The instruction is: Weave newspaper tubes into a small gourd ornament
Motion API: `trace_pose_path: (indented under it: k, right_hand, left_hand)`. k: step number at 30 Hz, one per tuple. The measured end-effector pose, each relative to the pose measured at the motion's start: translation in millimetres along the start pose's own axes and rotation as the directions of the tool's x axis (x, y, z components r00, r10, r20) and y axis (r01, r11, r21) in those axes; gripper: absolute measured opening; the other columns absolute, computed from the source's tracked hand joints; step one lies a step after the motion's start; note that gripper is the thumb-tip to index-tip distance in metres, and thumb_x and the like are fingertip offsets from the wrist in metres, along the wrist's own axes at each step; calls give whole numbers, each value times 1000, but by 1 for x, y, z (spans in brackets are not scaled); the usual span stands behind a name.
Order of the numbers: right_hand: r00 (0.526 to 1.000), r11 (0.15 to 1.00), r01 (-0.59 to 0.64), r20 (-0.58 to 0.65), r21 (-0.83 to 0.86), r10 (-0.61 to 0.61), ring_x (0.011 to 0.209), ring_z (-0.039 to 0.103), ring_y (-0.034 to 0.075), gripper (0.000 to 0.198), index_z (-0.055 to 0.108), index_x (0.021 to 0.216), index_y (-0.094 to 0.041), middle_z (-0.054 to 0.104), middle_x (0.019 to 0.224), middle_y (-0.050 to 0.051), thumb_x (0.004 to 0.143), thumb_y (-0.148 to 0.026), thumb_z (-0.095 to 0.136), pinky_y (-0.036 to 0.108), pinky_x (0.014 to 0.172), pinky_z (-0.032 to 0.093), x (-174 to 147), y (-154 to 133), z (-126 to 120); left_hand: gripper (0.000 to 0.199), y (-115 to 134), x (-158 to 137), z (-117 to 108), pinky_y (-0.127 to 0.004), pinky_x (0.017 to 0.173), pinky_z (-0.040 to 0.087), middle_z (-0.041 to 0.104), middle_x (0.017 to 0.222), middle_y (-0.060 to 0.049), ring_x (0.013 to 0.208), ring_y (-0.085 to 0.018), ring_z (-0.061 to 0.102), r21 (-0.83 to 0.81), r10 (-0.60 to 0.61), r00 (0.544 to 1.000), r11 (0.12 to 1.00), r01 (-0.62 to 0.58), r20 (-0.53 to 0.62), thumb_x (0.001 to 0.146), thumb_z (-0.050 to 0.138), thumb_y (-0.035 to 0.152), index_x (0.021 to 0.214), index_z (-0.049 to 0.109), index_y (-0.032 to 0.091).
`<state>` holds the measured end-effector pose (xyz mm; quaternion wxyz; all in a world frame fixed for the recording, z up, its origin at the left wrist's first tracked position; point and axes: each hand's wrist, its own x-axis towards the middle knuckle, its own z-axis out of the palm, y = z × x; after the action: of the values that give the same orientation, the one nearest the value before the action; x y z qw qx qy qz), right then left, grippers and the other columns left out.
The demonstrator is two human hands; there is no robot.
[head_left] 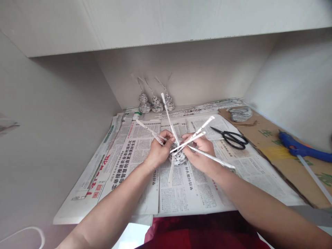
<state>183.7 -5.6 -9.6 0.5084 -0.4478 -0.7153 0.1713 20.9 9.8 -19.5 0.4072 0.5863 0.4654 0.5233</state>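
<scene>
Recess: the pale back wall (186,74) and the overhang (168,20) enclosed your workspace at the back and above.
Newspaper: printed sheets (173,200) ran to the front edge, just above your red clothing (204,231); your widest room lay over them, left of your left hand.
Cardboard: the brown sheet (261,138) bordered your right side.
Paper rods: the bundle (202,109) lay crosswise along the back.
Blue glue gun: this tool (298,148) rested on the cardboard, its rear cut off by the picture's right edge.
Hands: your left hand (162,148) and right hand (199,148) were clamped on opposite sides of the woven piece; your fingers' undersides were hidden.
Black scissors: they (223,133) lay just beyond your right hand, tips pointing back-left.
Woven piece: it (179,159) sat mid-newspaper between your hands, its strip side up; your fingers covered its flanks, so you could not tell its long axis.
Strips: one (167,112) pointed toward the back wall, leaning slightly left; others fanned left, right and toward you, their bases hard to make out.
</scene>
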Motion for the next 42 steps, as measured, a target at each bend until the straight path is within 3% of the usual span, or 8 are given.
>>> trace_pose_path:
  k: [8,15,21,26,31,34,38,42]
  right_hand:
    - [994,991,62,96,-118,-51,76,58,18,6,59,76,-22,60,79,2,79,-17,57,30,70,44,0,-2,-5]
    - [956,976,-217,196,-16,216,62,57,14,8,61,80,-22,64,73,0,83,-25,54,26,58,44,2,5,-2]
    - [956,967,-247,183,69,231,67,61,15,10,63,83,-22,67,79,1,83,-26,54,28,63,47,-1,12,5]
    - [940,943,-302,206,141,271,65,60,15,10,64,83,-21,67,77,1,82,-28,57,27,61,46,1,9,2]
    - [880,818,-467,272,335,390,53,53,12,12,66,79,-19,61,61,-2,77,-31,62,24,51,42,8,11,-1]
    - [825,729,-564,311,389,472,56,57,13,19,70,82,-19,65,65,0,73,-35,67,26,54,45,9,15,3]
    - [838,703,-544,322,457,439,78,65,20,26,73,86,-19,72,81,4,69,-38,73,30,71,49,5,15,11]
    - [852,644,-521,303,560,426,73,66,20,23,72,80,-18,72,77,4,64,-34,77,31,71,50,2,14,17]
  left_hand:
    - [10,4,-1,1,-22,60,40,55,67,3,61,-11,51,-86,3,1000,996,-5,-18,79,60,27,76,54,19]
    - [17,-3,2,2,-22,58,41,58,64,3,58,-11,54,-238,-75,997,969,73,1,73,68,31,78,58,18]
    - [21,-1,1,0,-24,62,45,66,72,-1,64,-13,59,-270,-104,990,955,126,92,68,74,29,82,66,15]
    - [19,3,1,-2,-25,62,44,65,68,-1,62,-13,58,-201,-92,996,976,87,-17,65,76,28,73,67,14]
    - [16,10,1,-1,-23,57,42,62,61,1,57,-12,55,-123,-37,996,992,27,-80,66,74,26,66,62,15]
    - [14,15,-2,0,-22,56,42,61,61,2,57,-11,54,-51,-13,992,999,7,-122,68,71,23,64,60,15]
    - [13,18,-6,4,-23,56,43,62,61,0,58,-13,56,-18,-13,990,1000,11,-144,69,69,24,65,61,15]
    - [15,16,-8,10,-22,53,43,62,60,0,54,-12,56,-50,-66,989,997,60,-136,66,71,27,65,62,15]
